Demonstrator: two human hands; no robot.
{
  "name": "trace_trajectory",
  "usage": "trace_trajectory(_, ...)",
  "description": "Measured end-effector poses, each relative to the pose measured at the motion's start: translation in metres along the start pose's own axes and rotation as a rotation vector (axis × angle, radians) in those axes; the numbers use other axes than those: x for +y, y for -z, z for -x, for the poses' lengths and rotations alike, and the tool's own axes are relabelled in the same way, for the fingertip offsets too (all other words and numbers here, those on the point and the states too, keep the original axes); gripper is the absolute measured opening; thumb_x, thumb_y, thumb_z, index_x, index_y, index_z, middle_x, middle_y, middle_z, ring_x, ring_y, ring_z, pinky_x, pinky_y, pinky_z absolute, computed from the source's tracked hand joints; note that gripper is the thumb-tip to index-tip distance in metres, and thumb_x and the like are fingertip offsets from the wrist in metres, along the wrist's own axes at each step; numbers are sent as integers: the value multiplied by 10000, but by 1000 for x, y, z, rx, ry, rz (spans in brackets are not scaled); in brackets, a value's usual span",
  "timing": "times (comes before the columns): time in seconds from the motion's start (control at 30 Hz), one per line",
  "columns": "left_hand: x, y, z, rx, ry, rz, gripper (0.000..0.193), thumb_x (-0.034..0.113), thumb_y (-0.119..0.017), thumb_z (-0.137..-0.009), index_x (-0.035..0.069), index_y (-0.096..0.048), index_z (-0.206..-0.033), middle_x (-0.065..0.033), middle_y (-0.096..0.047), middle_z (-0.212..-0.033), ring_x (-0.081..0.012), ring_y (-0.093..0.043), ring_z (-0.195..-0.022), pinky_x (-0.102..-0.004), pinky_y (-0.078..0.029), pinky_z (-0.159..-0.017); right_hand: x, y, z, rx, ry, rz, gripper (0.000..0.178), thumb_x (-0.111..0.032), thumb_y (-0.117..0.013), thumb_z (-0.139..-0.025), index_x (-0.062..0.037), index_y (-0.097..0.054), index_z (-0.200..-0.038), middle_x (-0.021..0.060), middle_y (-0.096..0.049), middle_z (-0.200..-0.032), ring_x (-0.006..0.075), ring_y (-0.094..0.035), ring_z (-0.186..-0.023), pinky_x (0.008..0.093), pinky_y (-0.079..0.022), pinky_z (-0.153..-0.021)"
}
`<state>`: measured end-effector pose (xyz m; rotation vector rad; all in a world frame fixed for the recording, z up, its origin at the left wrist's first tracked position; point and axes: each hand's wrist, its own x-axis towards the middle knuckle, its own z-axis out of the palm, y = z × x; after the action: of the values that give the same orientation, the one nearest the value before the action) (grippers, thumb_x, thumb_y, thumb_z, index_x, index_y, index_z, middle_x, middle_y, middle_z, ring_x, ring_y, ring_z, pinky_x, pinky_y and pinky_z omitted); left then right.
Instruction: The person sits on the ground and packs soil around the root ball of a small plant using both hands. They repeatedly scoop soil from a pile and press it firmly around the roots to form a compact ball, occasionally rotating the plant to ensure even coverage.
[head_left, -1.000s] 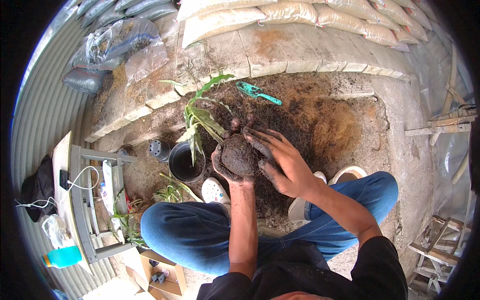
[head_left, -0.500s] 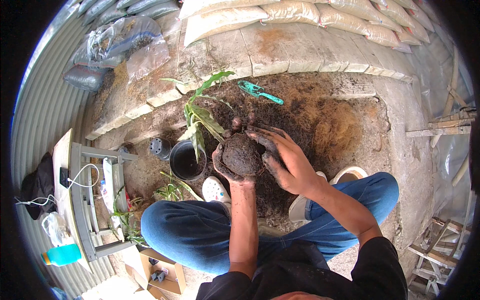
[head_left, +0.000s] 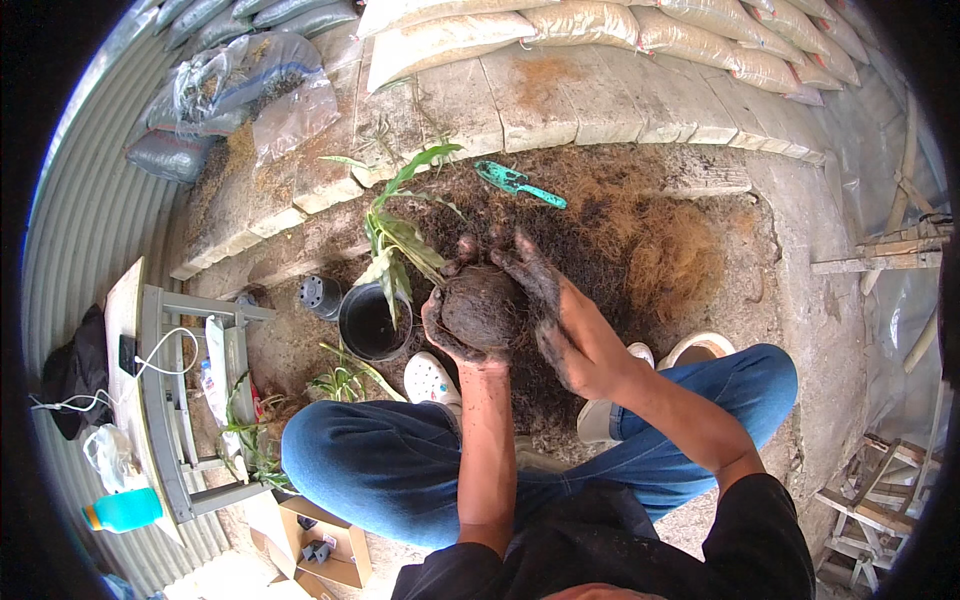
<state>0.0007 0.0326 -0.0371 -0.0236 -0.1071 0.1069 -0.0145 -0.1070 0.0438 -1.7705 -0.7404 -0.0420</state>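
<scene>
The left hand (head_left: pixel 447 338) cupped the root ball (head_left: pixel 485 310), plant (head_left: pixel 408 238) leaning left; the right hand (head_left: pixel 575 335), loosely spread, hung just right of it, contact unclear. The ball looked already rounded; the plant was unpotted, a black pot (head_left: pixel 368 325) left of the hands.

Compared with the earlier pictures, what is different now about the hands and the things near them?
The right hand has turned more edge-on and shifted slightly right, uncovering more of the root ball; whether it still touches is unclear. The leaves moved slightly left. Nothing new was grasped. The left hand still cups the root ball; the teal trowel and black pot stayed in place.
</scene>
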Motion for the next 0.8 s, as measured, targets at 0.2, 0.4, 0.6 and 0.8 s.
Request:
trace_trajectory(0.2, 5, 8, -1, 6, 40, 13, 502, 376, -551, -844, 52, -554, -1227, -130, -480, -1352, -352, -444, -1241, -506, -395, -1027, -3, -6, 0, -61, 46, -3, 802, -469, -394, -939, 120, -156, -1429, 328, -141, -1491, 446, -152, -1397, 459, -113, -1152)
trace_trajectory(0.4, 2, -16, 0, -33, 134, 154, 573, 387, -558, -837, 61, -498, -1305, -153, -451, -1375, -380, -402, -1276, -529, -349, -1058, 3, -6, 5, -181, 83, 204, 850, -490, -389, -935, 135, -90, -1427, 344, -109, -1484, 490, -121, -1385, 502, -104, -1148)
trace_trajectory(0.6, 0, -4, -5, -194, -13, 68, 600, 392, -565, -831, 52, -478, -1318, -226, -395, -1405, -386, -350, -1313, -532, -327, -1073, 6, -14, 5, -194, 50, 250, 850, -461, -400, -939, 97, -11, -1448, 342, -49, -1494, 487, -79, -1395, 527, -74, -1151)
trace_trajectory(0.8, 2, -17, -3, -120, 120, -5, 566, 372, -576, -829, 50, -508, -1290, -119, -451, -1380, -367, -288, -1358, -531, -307, -1089, 11, -16, 6, -177, 12, 248, 832, -462, -383, -951, 63, 12, -1461, 320, -10, -1510, 464, -14, -1412, 535, -53, -1151)
